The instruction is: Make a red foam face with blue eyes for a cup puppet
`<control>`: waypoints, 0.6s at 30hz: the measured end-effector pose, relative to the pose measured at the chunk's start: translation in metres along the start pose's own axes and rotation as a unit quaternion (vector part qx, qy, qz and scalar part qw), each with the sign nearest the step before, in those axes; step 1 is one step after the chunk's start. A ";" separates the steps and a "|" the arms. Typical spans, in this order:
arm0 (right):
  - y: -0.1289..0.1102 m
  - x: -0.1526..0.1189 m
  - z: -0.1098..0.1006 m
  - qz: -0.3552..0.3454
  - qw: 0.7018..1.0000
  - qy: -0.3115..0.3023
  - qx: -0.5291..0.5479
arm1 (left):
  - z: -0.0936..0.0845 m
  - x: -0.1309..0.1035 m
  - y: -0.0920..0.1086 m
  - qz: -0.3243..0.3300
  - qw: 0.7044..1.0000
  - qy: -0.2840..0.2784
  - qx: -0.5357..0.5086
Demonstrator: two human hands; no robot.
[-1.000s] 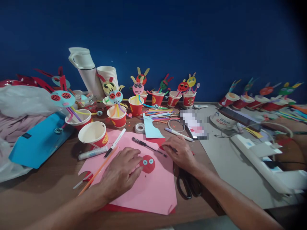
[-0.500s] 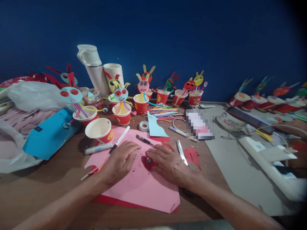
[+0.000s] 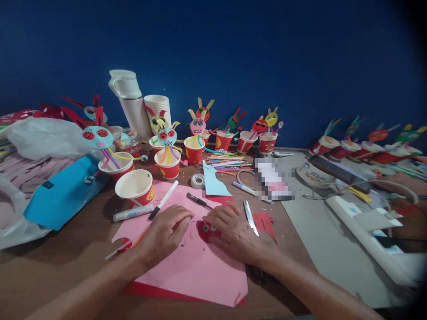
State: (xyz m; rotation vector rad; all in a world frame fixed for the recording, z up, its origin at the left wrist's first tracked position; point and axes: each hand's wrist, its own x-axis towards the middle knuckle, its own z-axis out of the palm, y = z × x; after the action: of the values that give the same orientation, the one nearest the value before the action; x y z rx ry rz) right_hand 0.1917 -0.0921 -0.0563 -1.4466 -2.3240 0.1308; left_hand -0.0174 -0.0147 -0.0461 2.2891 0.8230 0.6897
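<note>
My left hand [image 3: 171, 226] rests over the pink paper [image 3: 200, 275], its fingers curled and thumb tip drawn in to them; anything pinched there is too small to make out. Beside it, my right hand [image 3: 233, 231] lies spread, fingers stretched over a red paper face [image 3: 204, 227] with small pale eyes, partly covering it. A black pen [image 3: 196, 199] is just beyond the right fingertips. Close to the left hand are a white marker [image 3: 165, 199] and a glue tube [image 3: 133, 212]. Scissors [image 3: 250, 218] sit partly under the right wrist.
An empty paper cup [image 3: 135, 189] stands left of the paper. Behind it are several cups with straw-bodied paper figures [image 3: 167, 164], a tape roll [image 3: 198, 180], loose straws [image 3: 227, 162] and a phone [image 3: 271, 180]. Red scraps [image 3: 265, 224] and a power strip [image 3: 363, 240] lie right.
The view has shifted a little, so things sit slightly lower and further left. More of the red face shows beside my right fingers. My hands keep nearly the same pose.
</note>
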 end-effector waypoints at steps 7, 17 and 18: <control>0.003 -0.001 0.000 -0.006 1.000 0.023 0.018 | 0.006 -0.002 -0.001 0.019 0.999 -0.035 0.007; 0.006 -0.004 0.000 -0.018 0.993 0.110 0.036 | 0.004 -0.001 0.010 -0.026 0.997 -0.059 -0.042; 0.006 -0.003 0.000 -0.018 0.993 0.115 0.037 | 0.004 0.000 0.011 -0.032 0.997 -0.061 -0.044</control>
State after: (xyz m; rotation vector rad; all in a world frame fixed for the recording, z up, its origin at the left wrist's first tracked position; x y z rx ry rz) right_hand 0.1978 -0.0926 -0.0588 -1.3098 -2.1347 0.0365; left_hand -0.0107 -0.0236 -0.0415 2.1920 0.7899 0.5417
